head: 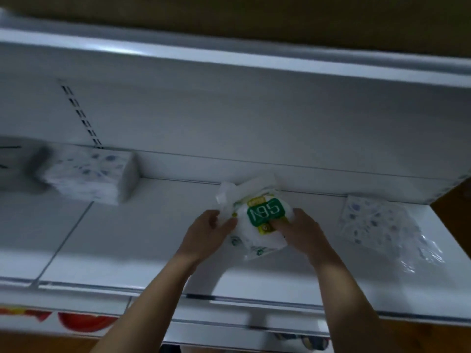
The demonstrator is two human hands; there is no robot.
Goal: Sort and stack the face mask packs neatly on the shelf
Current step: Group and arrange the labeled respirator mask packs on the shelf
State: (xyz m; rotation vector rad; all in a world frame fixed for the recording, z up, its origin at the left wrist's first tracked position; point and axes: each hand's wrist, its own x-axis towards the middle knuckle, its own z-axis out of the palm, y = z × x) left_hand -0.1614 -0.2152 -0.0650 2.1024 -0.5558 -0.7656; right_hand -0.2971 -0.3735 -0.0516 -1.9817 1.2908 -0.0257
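A white mask pack with a green N95 label (257,222) lies in the middle of the white shelf (142,240), held between both hands. My left hand (210,231) grips its left edge with curled fingers. My right hand (298,230) holds its right side, thumb on the label. A stack of blue-patterned mask packs (94,174) stands at the back left. One loose blue-patterned pack (377,222) in clear wrap lies flat at the right.
The shelf's back panel (229,118) rises behind the packs, with a slotted upright (81,115) at the left. Another shelf (229,54) hangs overhead. A grey blurred object (17,164) sits at the far left. A lower shelf edge with red shapes (84,322) shows at the bottom left.
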